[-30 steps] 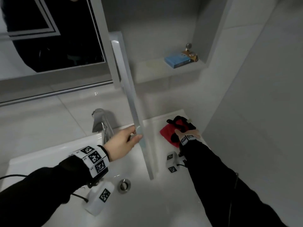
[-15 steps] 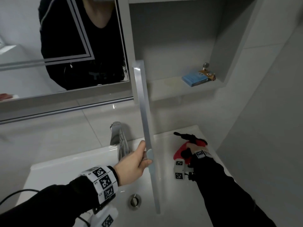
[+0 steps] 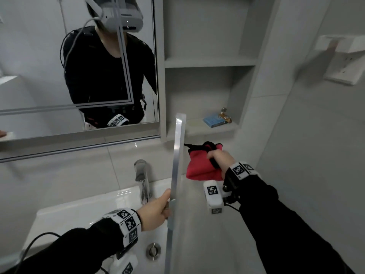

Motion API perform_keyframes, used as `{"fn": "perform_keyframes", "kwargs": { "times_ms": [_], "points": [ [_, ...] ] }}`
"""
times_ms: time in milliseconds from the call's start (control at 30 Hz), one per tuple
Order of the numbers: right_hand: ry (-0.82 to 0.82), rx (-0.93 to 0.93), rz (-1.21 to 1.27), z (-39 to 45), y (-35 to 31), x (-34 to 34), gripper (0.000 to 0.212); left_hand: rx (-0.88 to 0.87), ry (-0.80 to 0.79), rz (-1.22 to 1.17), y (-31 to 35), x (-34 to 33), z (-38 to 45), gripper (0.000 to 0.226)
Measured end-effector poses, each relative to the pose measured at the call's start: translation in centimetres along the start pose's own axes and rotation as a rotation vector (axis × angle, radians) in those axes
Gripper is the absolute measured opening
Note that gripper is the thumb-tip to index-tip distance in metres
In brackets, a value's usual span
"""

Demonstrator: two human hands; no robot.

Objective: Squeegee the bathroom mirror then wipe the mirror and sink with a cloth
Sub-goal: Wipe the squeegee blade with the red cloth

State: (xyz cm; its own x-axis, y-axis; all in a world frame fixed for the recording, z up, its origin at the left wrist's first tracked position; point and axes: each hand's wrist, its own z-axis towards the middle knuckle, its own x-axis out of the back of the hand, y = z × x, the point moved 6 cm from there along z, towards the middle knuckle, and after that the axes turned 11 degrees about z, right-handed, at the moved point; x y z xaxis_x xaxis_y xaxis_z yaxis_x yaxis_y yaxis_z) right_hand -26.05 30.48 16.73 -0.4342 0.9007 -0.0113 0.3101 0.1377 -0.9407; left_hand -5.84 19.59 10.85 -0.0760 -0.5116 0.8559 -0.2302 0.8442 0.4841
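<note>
My left hand [image 3: 156, 211] grips a long silvery squeegee [image 3: 176, 165] near its lower half. The bar stands almost upright over the white sink [image 3: 79, 212], and its top end reaches just below and right of the mirror's lower right corner. My right hand [image 3: 219, 159] holds a red cloth [image 3: 199, 167] with a black cord, raised above the sink's back right corner, right of the bar. The mirror [image 3: 39, 76] fills the upper left and reflects a person in black.
A chrome faucet [image 3: 143, 175] stands behind my left hand, and the drain [image 3: 153, 251] lies below it. An open wall niche right of the mirror holds a blue box [image 3: 214, 120]. A white fixture [image 3: 343, 56] hangs on the right wall.
My right hand has lifted the red cloth off the sink's corner. The view has tilted up, showing more mirror. My left hand keeps its grip on the squeegee.
</note>
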Motion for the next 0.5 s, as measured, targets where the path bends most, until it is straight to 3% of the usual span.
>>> {"fn": "perform_keyframes", "kwargs": {
  "times_ms": [100,233,300,333,433,500],
  "points": [
    [-0.144,0.017,0.167,-3.1,-3.7,-1.8,0.007,-0.014,-0.009,0.013,0.8,0.4,-1.0,0.038],
    [-0.476,0.026,0.421,-6.1,-7.2,-3.4,0.036,-0.029,-0.006,-0.011,1.2,1.6,-1.8,0.044],
    [-0.614,0.046,0.542,-7.7,-8.4,-3.9,0.027,-0.025,-0.009,0.014,0.9,2.2,-2.6,0.046],
    [-0.657,0.051,0.595,-8.3,-8.8,-4.0,0.024,-0.025,-0.012,0.027,0.9,2.3,-2.8,0.046],
    [-0.727,0.073,0.686,-8.9,-8.9,-4.4,0.045,-0.029,-0.010,0.041,1.1,2.9,-3.0,0.044],
    [-0.755,0.087,0.760,-9.5,-8.8,-5.1,0.045,-0.033,0.003,0.050,1.4,3.6,-3.3,0.043]
  ]
}}
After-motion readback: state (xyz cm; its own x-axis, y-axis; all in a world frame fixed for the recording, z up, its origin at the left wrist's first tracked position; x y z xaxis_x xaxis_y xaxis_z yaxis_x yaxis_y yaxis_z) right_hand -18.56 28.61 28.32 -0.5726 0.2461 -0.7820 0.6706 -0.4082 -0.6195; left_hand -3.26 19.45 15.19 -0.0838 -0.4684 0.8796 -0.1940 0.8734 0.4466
